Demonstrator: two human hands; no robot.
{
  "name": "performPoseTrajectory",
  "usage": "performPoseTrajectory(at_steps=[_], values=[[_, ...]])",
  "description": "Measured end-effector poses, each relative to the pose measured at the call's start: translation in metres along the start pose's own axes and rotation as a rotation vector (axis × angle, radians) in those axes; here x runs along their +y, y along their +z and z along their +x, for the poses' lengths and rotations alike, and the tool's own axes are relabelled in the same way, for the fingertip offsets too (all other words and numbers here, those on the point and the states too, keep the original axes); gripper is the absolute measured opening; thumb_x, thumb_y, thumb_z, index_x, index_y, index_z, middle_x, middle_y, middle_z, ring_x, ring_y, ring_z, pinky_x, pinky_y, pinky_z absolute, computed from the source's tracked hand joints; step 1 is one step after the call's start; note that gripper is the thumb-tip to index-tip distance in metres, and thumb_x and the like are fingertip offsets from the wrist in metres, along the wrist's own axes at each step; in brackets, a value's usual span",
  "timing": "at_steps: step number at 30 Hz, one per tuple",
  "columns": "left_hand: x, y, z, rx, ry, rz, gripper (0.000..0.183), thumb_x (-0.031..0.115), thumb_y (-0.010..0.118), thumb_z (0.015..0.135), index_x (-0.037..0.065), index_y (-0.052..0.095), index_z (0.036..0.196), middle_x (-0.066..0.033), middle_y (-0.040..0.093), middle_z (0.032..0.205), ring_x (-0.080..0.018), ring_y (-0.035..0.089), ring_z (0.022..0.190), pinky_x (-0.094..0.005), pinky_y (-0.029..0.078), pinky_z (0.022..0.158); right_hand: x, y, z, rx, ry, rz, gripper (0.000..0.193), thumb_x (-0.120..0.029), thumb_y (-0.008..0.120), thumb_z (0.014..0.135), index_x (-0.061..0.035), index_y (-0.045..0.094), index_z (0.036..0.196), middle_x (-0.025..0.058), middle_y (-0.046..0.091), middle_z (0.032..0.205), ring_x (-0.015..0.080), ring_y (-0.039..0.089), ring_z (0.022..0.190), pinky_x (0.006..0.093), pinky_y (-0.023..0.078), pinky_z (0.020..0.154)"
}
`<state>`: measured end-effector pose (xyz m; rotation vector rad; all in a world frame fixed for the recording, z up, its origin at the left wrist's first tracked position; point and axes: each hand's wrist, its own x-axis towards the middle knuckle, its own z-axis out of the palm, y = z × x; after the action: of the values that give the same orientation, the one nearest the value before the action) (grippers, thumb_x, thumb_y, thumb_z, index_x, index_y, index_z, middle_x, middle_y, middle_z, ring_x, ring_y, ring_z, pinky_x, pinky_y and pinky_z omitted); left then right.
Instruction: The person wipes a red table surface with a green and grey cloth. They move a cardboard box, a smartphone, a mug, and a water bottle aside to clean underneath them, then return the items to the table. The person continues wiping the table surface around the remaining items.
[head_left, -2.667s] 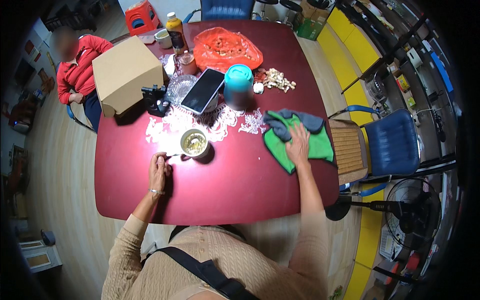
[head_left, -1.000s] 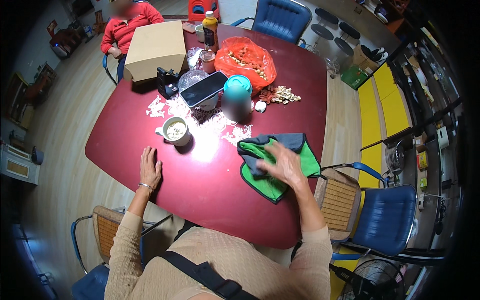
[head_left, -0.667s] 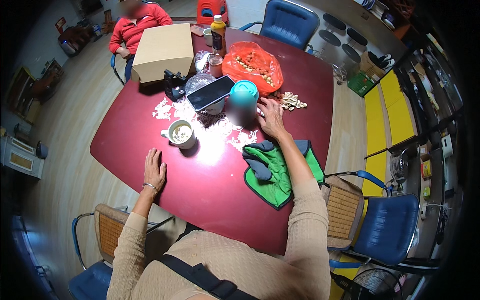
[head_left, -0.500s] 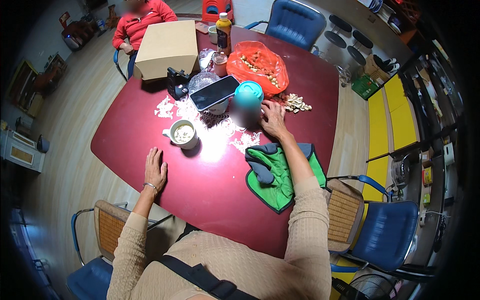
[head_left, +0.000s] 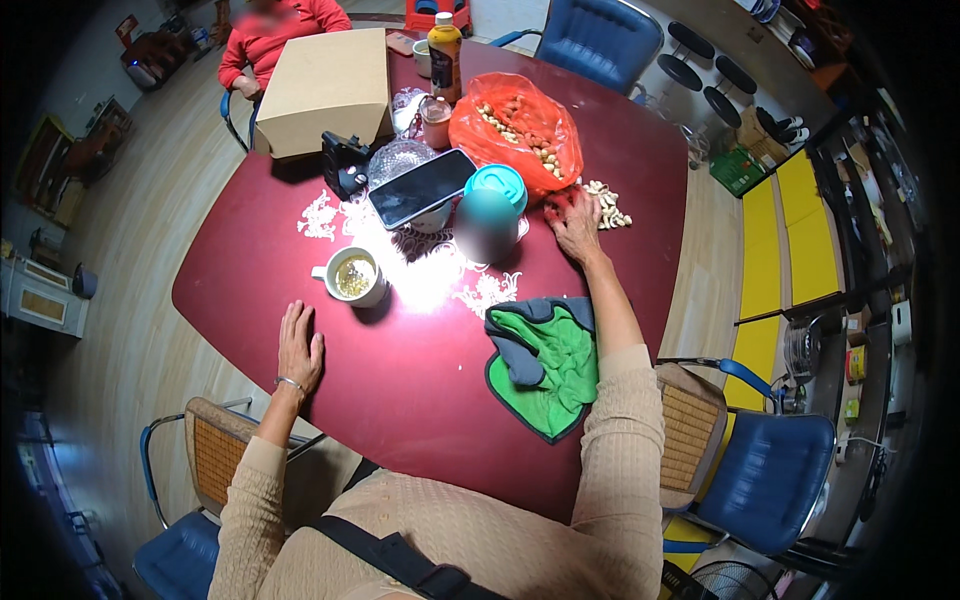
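My left hand [head_left: 299, 350] lies flat at the table's near left edge, fingers stretched out and holding nothing. Beyond it stands a white mug [head_left: 355, 277] with a pale yellowish drink and bits in it. My right hand [head_left: 575, 228] reaches down to a small pile of pale nuts or shells [head_left: 610, 205], its fingers a little apart and bent onto the pile's left side. Just behind is an open red plastic bag [head_left: 515, 125] of nuts. Left of the hand, without contact, stands a cup with a turquoise lid [head_left: 497, 186]. What lies under my fingertips is partly hidden.
A green and grey cloth [head_left: 548, 365] lies beside my right forearm. A black phone [head_left: 424, 188] rests tilted on a bowl. Behind are a cardboard box [head_left: 325, 90], a bottle [head_left: 444, 55] and a small jar [head_left: 436, 122]. A person in red [head_left: 285, 40] sits across the dark red table [head_left: 400, 400].
My right hand has moved right, from beside the lidded cup to the pile by the red bag. My left hand stays flat on the table. The view has shifted slightly.
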<state>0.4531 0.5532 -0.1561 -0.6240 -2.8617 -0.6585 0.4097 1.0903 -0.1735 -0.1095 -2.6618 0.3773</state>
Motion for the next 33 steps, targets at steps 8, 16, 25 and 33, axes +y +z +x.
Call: performPoseTrajectory(at_steps=[8,16,25,33], values=[[0.000,-0.002,0.002,-0.016,0.000,-0.010,0.050,0.013,0.053,0.087,0.003,0.040,0.134,-0.0194,0.034,0.143,-0.0359,0.028,0.135,-0.0453,0.021,0.113,-0.012,-0.029,0.001,0.009,0.073,-0.041,0.044,-0.029,0.063,0.080,-0.0105,0.057,0.120,0.0158,0.039,0.138,0.0353,0.025,0.135,0.0539,0.013,0.110],[0.002,0.000,-0.001,0.014,-0.017,-0.010,0.048,0.010,0.051,0.088,0.003,0.040,0.134,-0.0197,0.035,0.143,-0.0353,0.029,0.135,-0.0443,0.020,0.114,-0.148,-0.122,-0.159,-0.253,0.069,0.027,0.071,-0.051,0.068,0.073,-0.0212,0.049,0.134,0.0185,0.030,0.146,0.0439,0.022,0.135,0.0615,0.011,0.108],[-0.005,0.005,-0.002,0.029,0.019,0.006,0.047,0.011,0.051,0.088,0.003,0.041,0.134,-0.0191,0.035,0.144,-0.0349,0.029,0.136,-0.0438,0.021,0.114,-0.108,-0.081,-0.143,-0.186,0.179,-0.062,0.069,-0.037,0.069,0.075,-0.0252,0.043,0.138,0.0165,0.036,0.144,0.0409,0.029,0.133,0.0613,0.018,0.106],[-0.005,0.004,0.002,0.041,0.006,-0.048,0.049,0.016,0.054,0.087,0.002,0.041,0.132,-0.0202,0.038,0.141,-0.0351,0.031,0.135,-0.0442,0.022,0.113,-0.015,-0.043,-0.064,-0.131,0.262,-0.128,0.066,-0.050,0.062,0.080,-0.0238,0.045,0.137,0.0169,0.039,0.142,0.0355,0.032,0.134,0.0593,0.020,0.108]])
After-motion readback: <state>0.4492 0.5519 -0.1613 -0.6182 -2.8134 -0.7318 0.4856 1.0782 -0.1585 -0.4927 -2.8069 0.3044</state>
